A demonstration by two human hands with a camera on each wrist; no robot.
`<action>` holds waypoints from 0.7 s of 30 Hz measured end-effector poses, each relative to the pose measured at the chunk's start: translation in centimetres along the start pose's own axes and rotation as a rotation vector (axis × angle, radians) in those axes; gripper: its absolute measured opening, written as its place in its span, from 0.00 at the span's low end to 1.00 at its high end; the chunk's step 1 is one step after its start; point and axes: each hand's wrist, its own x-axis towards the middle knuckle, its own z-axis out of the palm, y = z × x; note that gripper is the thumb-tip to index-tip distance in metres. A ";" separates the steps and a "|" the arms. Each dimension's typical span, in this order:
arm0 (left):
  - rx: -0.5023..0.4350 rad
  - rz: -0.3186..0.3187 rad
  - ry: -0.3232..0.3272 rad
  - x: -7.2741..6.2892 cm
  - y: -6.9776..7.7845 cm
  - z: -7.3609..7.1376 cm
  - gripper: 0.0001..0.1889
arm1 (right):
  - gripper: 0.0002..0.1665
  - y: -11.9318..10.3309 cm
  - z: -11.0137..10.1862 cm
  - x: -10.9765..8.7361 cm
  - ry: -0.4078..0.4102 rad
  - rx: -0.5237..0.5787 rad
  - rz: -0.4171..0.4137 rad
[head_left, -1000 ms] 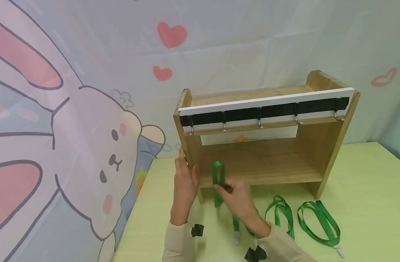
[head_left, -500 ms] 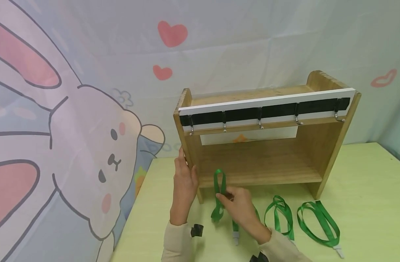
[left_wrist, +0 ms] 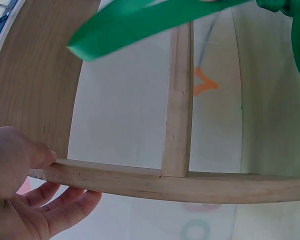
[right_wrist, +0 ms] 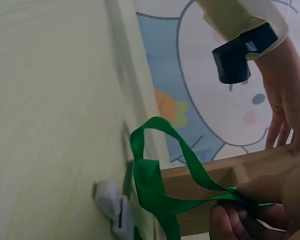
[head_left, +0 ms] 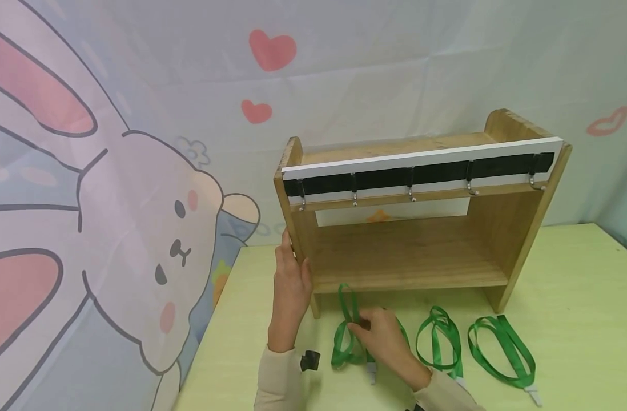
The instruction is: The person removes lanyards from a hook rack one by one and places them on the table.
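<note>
A wooden shelf [head_left: 406, 257] stands on the table. My left hand [head_left: 291, 285] grips its left side panel; in the left wrist view the thumb lies on one face of the wood and the fingers on the other. My right hand [head_left: 388, 345] pinches a green lanyard [right_wrist: 151, 192] in front of the shelf's lower left corner. A narrow loop sticks up above the fingers, and the rest hangs down near the tabletop. Another green lanyard [head_left: 403, 331] is partly hidden behind the right hand. A pale plastic clip [right_wrist: 109, 196] shows nearby; I cannot tell whose it is.
Several metal hooks [head_left: 410, 193] line a black band on the white rail [head_left: 437, 153] across the shelf's upper front. Two more green lanyards, a middle one [head_left: 458, 368] and a right one [head_left: 514, 349], lie coiled on the table [head_left: 581, 285]. A printed cloth [head_left: 370, 91] hangs behind.
My right hand has moved down and slightly right with the lanyard, whose upright loop sank below the shelf board while its lower part spread into a wider loop. The left hand has stayed on the panel.
</note>
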 end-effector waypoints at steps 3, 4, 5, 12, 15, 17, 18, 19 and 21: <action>0.008 -0.003 0.001 0.0 0.0 0.0 0.40 | 0.05 0.6 0.2 -0.2 -0.015 -0.034 -0.041; 0.010 -0.006 0.001 0.0 -0.1 0.0 0.40 | 0.05 0.8 0.2 -0.2 -0.023 -0.039 -0.050; 0.010 -0.009 0.000 0.0 -0.1 0.0 0.40 | 0.06 0.9 0.2 -0.2 -0.030 -0.044 -0.056; 0.017 -0.016 -0.005 0.1 -0.1 0.1 0.39 | 0.11 1.8 0.2 -0.6 -0.095 -0.055 -0.043; 0.012 -0.014 -0.003 0.0 -0.1 0.2 0.39 | 0.14 2.2 0.3 -0.7 -0.114 -0.039 -0.034; 0.010 -0.009 0.002 0.0 -0.1 0.2 0.39 | 0.15 2.4 0.3 -0.7 -0.129 -0.021 -0.030; 0.009 -0.007 0.004 0.1 -0.1 0.2 0.39 | 0.15 2.5 0.4 -0.7 -0.138 -0.012 -0.024; 0.009 -0.007 0.005 0.0 -0.1 0.1 0.39 | 0.15 2.6 0.4 -0.7 -0.145 -0.003 -0.015; 0.008 -0.008 0.004 0.0 -0.1 0.1 0.39 | 0.16 2.7 0.5 -0.8 -0.153 0.011 0.004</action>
